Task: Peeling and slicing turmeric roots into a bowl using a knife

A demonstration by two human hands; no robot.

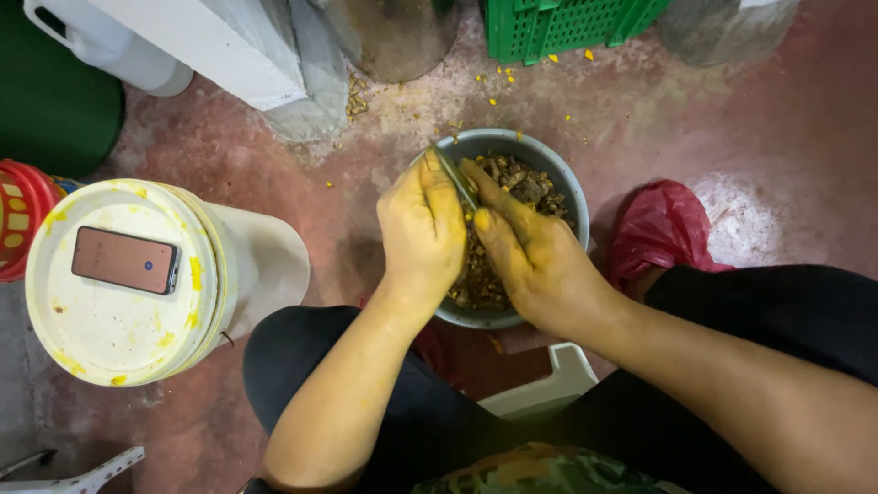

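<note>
Grey bowl [558,174] — brown scraps [521,183] inside, hands above.

Grey bowl [562,178]: smooth matt plastic. Blade [455,178]: shiny metal. White bucket lid [110,320]: glossy plastic, yellow-stained. Phone [125,260]: glossy glass. Floor [777,137]: rough worn red concrete. Red bag [663,229]: crinkled shiny plastic.

Left hand [422,233] and right hand [530,252], both yellow-stained, pinch a thin blade [455,178] over a grey bowl [558,169] of brown scraps. Phone [125,260] lies on white bucket lid [91,329] nearby.
</note>
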